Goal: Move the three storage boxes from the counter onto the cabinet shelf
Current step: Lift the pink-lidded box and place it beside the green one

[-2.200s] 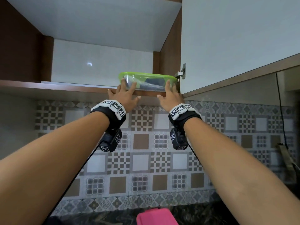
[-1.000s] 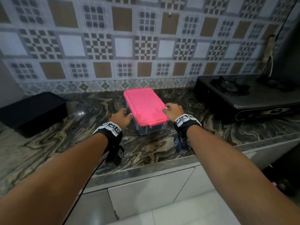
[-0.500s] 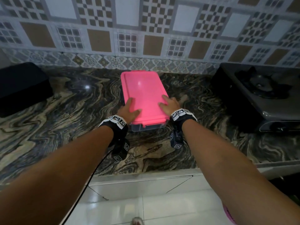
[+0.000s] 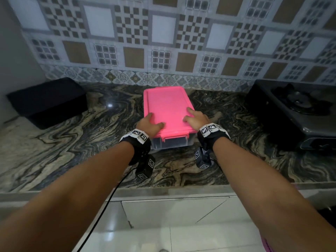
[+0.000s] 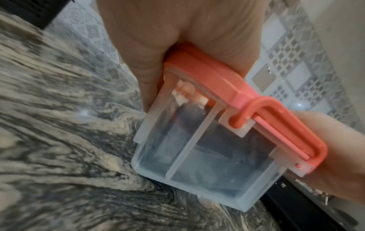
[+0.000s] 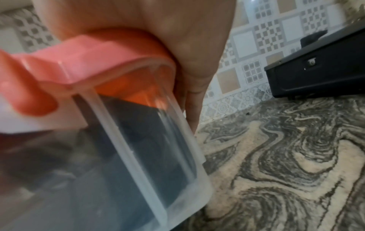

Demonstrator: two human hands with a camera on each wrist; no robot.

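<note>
both hands on the pink-lidded box

a black box [image 4: 47, 101] lies left of the pink-lidded storage box [image 4: 168, 108], a dark stove [image 4: 294, 113] right of it, patterned wall tiles [image 4: 163, 37] behind it. the storage box sits on the marbled tabletop [image 4: 72, 151], lid latched, dark contents blurred through its clear walls. the left hand [image 4: 150, 125] grips its near-left corner, thumb on the lid, fingers down the side; the right hand [image 4: 195, 119] grips the near-right corner likewise.
</note>
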